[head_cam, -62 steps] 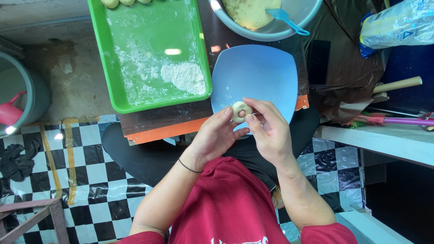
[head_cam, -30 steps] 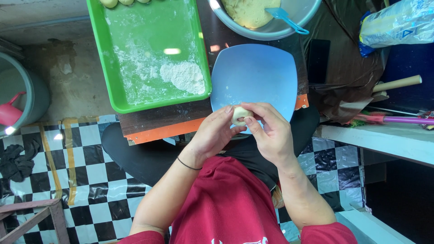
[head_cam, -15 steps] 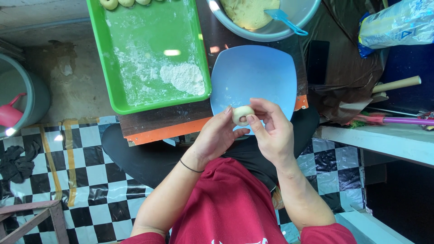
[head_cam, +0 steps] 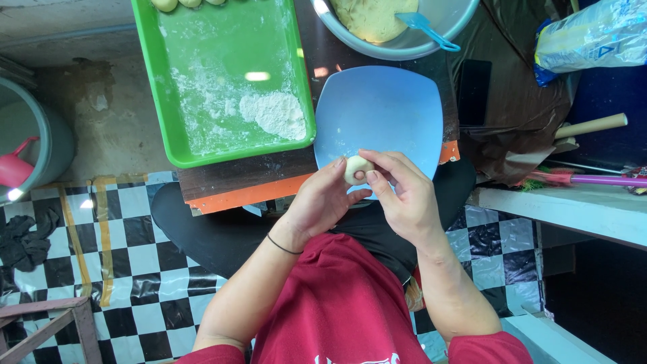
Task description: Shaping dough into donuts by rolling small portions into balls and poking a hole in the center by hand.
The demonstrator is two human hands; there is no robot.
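1. A green tray [head_cam: 202, 81], dusted with white flour, is the landmark; a flour heap [head_cam: 273, 113] sits in its near right corner, handy for dusting.
2. Right of the tray, a metal bowl [head_cam: 404, 44] holds yellow filling and a blue spoon [head_cam: 428, 27].
3. Nearer than the bowl, just right of the tray, lies an empty blue plate [head_cam: 384, 108].
4. Over the plate's near edge, the left hand [head_cam: 323, 199] cups a small dough ball [head_cam: 357, 168], steadying it.
5. The right hand [head_cam: 404, 192] pinches the ball, thumb pressing its top, seemingly shaping it.
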